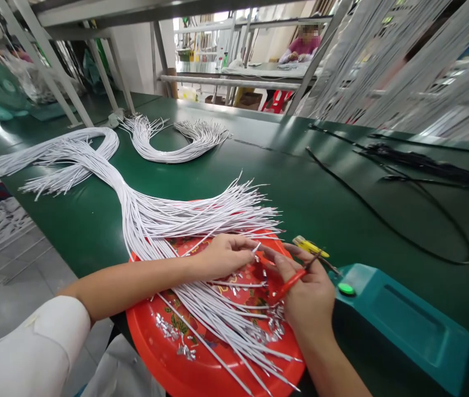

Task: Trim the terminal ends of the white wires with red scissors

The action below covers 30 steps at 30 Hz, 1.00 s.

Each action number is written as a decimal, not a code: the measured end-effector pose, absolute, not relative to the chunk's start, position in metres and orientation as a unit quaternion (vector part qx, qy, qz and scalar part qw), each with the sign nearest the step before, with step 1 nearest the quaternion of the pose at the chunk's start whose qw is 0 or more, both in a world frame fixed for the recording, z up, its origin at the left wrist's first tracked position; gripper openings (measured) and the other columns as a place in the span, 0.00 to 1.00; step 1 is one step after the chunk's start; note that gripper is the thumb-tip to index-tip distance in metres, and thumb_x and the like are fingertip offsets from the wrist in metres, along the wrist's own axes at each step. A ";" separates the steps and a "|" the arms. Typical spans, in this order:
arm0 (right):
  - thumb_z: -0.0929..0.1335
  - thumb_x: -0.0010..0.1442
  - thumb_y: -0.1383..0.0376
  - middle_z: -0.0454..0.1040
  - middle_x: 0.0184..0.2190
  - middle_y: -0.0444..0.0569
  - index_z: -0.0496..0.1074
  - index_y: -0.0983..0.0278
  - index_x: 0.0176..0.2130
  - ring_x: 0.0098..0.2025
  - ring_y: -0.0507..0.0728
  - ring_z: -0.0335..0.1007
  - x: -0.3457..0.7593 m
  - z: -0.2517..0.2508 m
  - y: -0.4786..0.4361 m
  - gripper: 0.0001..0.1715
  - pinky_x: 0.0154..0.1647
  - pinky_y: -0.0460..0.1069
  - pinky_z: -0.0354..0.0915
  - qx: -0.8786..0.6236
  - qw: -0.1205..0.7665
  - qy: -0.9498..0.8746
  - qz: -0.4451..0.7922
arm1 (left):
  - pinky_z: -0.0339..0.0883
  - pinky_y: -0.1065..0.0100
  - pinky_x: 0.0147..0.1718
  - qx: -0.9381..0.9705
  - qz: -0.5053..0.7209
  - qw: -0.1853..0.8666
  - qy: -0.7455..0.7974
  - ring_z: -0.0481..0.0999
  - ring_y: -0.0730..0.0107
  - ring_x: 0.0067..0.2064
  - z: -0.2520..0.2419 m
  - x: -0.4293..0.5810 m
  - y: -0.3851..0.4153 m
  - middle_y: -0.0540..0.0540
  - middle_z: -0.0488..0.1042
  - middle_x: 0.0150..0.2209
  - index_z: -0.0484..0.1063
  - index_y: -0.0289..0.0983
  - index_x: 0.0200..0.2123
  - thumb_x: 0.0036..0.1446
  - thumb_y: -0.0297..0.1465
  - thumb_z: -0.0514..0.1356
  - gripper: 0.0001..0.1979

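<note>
My left hand [225,257] is closed in a pinch on the end of a white cord [256,248] above a red tray [147,331]. My right hand [311,292] is wrapped round a red-handled tool [294,282] with a dark metal tip, perhaps small scissors or pliers. Its fingertips come close to the cord end; contact is unclear. Under my hands, many white cords [218,311] spread across the patterned tray, with another bundle [201,215] over its far rim. Small shiny metal pieces [276,325] lie in heaps on the tray.
A teal device [404,325] with a green button stands right of my right hand, near a yellow tool [311,246]. More white cord bundles [172,151] and black cords [416,160] lie on the green table [267,165]. Behind a metal frame sits another person [300,49].
</note>
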State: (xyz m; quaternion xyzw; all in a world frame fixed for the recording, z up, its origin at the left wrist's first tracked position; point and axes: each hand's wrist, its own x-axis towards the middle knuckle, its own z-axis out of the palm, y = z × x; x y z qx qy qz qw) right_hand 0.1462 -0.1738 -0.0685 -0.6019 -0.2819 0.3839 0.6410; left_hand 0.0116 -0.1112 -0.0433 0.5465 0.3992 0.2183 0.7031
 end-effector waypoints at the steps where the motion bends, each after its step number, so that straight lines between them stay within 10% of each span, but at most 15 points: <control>1: 0.75 0.44 0.55 0.77 0.29 0.48 0.67 0.62 0.41 0.32 0.58 0.76 0.146 -0.068 -0.174 0.27 0.34 0.53 0.71 -0.599 0.650 -0.270 0.382 | 0.51 0.77 0.18 0.544 0.219 0.705 0.399 0.58 0.84 0.18 -0.044 0.011 -0.110 0.55 0.63 0.20 0.71 0.30 0.45 0.54 0.27 0.56 0.15; 30: 0.73 0.46 0.57 0.70 0.24 0.44 0.68 0.63 0.29 0.26 0.52 0.67 0.144 -0.070 -0.179 0.15 0.28 0.48 0.65 -0.660 0.609 -0.388 0.208 | 0.63 0.72 0.34 0.822 0.226 0.408 0.325 0.71 0.72 0.34 -0.048 0.009 -0.120 0.44 0.77 0.33 0.77 0.34 0.35 0.57 0.28 0.56 0.09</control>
